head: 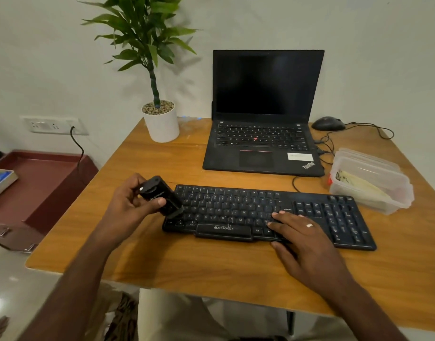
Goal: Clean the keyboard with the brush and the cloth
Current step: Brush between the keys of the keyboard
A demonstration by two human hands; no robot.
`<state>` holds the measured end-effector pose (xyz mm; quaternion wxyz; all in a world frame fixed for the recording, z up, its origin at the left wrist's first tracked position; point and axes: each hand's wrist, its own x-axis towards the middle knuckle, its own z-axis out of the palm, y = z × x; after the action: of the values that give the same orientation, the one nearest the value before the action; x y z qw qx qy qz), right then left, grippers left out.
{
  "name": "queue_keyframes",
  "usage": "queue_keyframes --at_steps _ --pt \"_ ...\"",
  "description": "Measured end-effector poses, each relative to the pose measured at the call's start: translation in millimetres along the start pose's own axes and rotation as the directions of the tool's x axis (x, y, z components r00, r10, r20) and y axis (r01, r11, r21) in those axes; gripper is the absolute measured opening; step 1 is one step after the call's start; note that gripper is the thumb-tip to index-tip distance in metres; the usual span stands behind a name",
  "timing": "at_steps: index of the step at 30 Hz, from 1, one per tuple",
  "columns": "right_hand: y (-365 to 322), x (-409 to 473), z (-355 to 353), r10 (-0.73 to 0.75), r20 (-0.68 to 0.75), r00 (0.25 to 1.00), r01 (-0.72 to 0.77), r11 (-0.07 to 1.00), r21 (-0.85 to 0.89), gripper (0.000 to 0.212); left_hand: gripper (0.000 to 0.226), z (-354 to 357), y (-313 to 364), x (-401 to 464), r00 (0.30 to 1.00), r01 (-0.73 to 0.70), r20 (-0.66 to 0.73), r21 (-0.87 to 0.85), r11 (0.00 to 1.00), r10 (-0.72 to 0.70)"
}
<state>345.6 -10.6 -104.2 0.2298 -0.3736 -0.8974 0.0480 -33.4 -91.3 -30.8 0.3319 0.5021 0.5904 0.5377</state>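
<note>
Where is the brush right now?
In the head view, the brush is gripped in the left hand, its lower end on the left end of the keyboard, below the potted plant.

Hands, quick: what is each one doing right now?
Left hand: grips the black brush, its tip on the keyboard.
Right hand: open, fingers flat on the keys, holding nothing.
</note>
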Motion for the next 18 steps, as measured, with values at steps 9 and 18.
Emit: queue_keyframes --at_steps 9,18 --pt "-0.2 -1.1 -2.7 0.021 0.000 1.000 -0.021 1.000 0.000 0.044 0.029 56.5 8.4 17.0 0.988 -0.009 0.149 -0.126 0.992 0.028" --pt "-0.4 0.4 -0.2 0.010 -0.011 1.000 -0.010 1.000 0.006 0.043 0.023 13.8 -0.1 5.4 0.999 0.016 0.029 -0.008 1.000 -0.016"
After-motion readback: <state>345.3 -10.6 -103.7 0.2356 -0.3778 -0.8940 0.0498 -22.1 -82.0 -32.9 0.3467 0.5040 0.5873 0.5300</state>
